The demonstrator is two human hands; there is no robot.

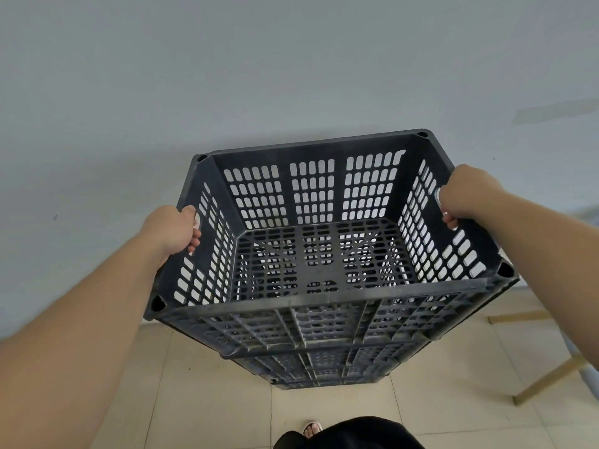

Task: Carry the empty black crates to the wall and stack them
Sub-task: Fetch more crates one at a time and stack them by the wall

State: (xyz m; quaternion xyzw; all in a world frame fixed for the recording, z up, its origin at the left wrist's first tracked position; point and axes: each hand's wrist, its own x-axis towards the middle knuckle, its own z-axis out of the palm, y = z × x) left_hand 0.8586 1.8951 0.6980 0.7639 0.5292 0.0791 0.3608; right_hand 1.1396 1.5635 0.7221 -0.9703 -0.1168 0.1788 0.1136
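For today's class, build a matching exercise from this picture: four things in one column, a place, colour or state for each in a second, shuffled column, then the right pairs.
Column one
1. top crate
2. left hand
3. right hand
4. floor

Column two
A. beige tiles
B. grips the handle slot in the crate's right side
C. black, empty, slotted walls
D. grips the handle slot in the crate's left side

Pairs: 1-C, 2-D, 3-B, 4-A

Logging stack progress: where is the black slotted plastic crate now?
Head view, centre: the black slotted plastic crate, gripped by left hand and right hand, above stacked black crates, before the grey wall.
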